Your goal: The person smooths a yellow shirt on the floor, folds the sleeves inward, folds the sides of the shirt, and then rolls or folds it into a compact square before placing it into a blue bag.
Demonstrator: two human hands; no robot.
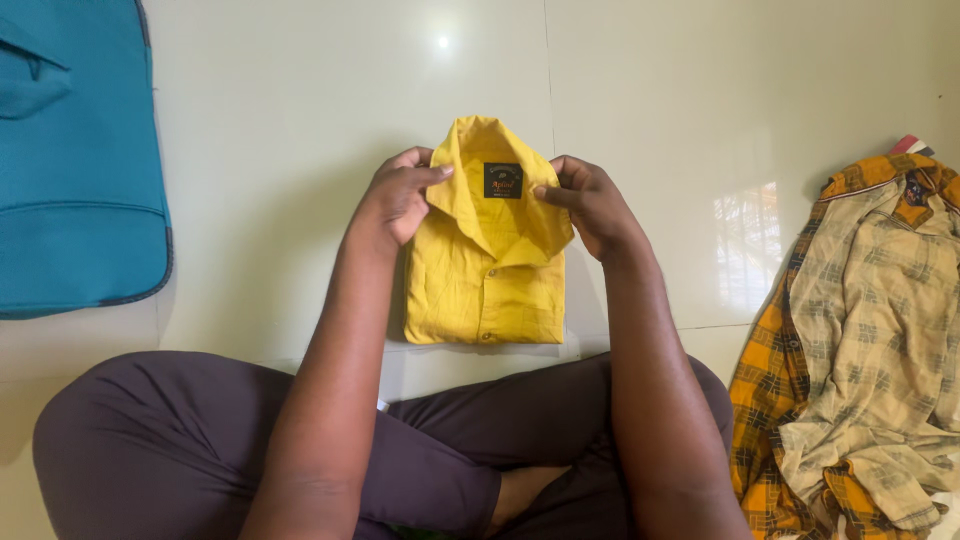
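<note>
A folded yellow shirt [487,280] lies on the pale tiled floor [300,110] in front of my crossed legs. Its collar stands up at the far end, with a dark label inside. My left hand [397,197] pinches the left side of the collar. My right hand [588,200] pinches the right side of the collar. Both forearms reach forward over my dark trousers [150,440].
A teal fabric suitcase [75,160] lies at the far left. A heap of checked shirts, beige and orange-yellow [860,340], sits at the right. Tile seams cross the glossy floor, which reflects a window and a lamp.
</note>
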